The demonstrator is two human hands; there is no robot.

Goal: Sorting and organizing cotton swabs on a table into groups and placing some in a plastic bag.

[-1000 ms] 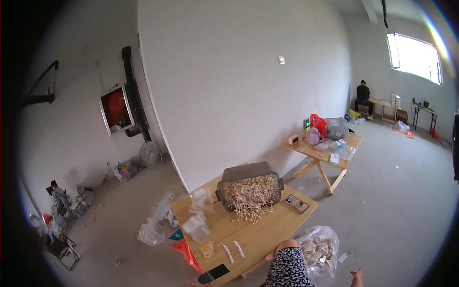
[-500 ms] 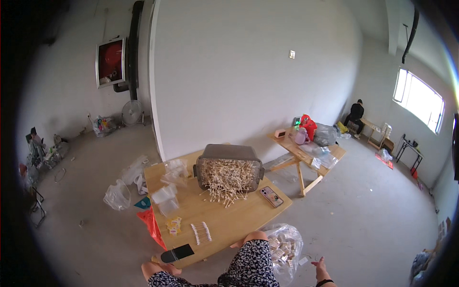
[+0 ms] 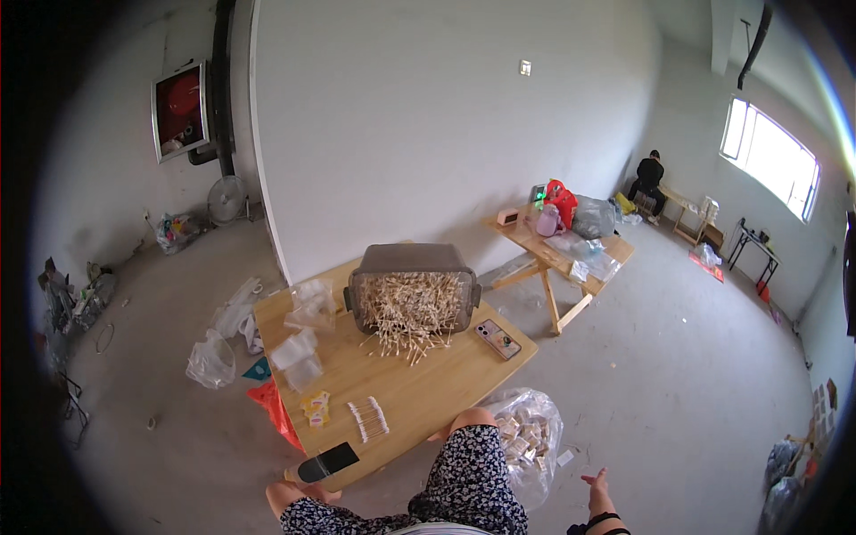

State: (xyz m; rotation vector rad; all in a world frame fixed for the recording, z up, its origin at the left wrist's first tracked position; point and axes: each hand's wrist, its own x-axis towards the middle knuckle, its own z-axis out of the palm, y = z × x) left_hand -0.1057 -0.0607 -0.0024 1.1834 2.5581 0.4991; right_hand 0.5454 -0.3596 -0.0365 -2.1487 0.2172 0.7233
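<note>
My right hand [image 3: 598, 493], with a dark band at the wrist, hangs over the floor right of the table. Its thumb and a finger stretch apart and I see nothing in it. Nearest to it is a clear plastic bag [image 3: 532, 441] of small packets, beside my knee. My left hand is out of view. On the wooden table [image 3: 428, 392], a grey bin [image 3: 415, 259] lies on its side, with a heap of cotton swabs [image 3: 412, 312] spilling from its mouth. A short row of cotton swabs [image 3: 368, 419] lies near the front edge, beside yellow-and-white packets [image 3: 315, 409].
A phone [image 3: 497, 340] lies at the table's right; a flat black object [image 3: 328, 462] sits at the front left corner. Clear bags [image 3: 297, 355] are on the left side. A second wooden table [image 3: 557, 259] stands behind. A person [image 3: 649, 183] sits far off.
My view has shifted, so the table and room appear slightly higher and further left. My right hand remains beside the bag of packets, with more of its wrist showing.
</note>
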